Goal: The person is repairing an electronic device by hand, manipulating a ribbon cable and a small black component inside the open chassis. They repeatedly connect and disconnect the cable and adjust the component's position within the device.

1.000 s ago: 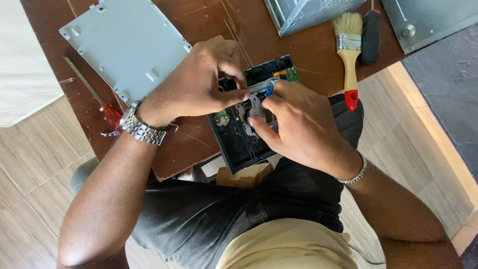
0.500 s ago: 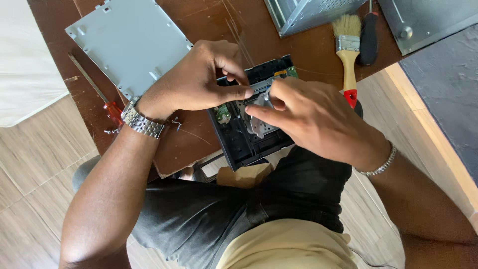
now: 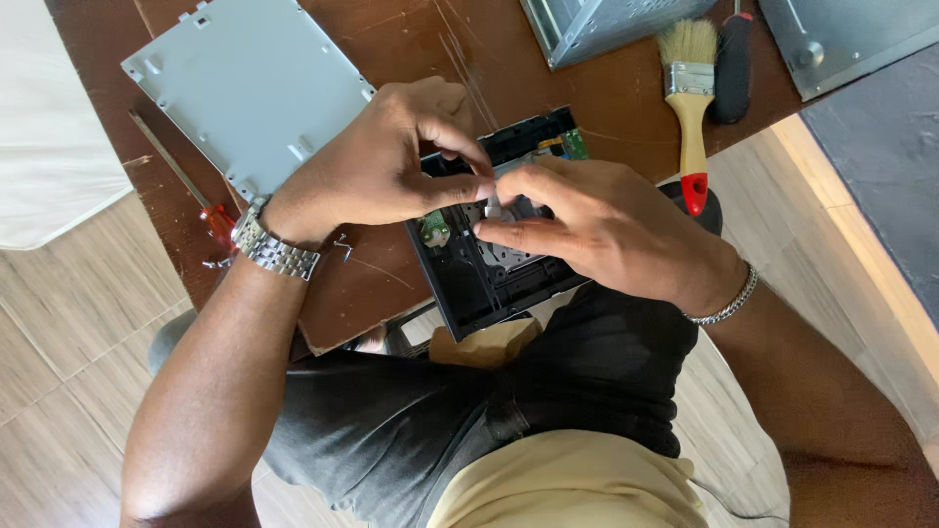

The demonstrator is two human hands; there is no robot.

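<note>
A black drive (image 3: 489, 279) lies open at the desk's (image 3: 391, 49) near edge, partly overhanging it. The left hand (image 3: 386, 161) and right hand (image 3: 597, 230) meet over it, fingertips pinched on a small part inside (too hidden to name). A grey plate (image 3: 245, 88) sits at the far left, a screwdriver (image 3: 186, 191) along the left edge, a brush (image 3: 690, 98) right, metal casings at the far edge. Scratched brown wood; pale plank floor.
</note>
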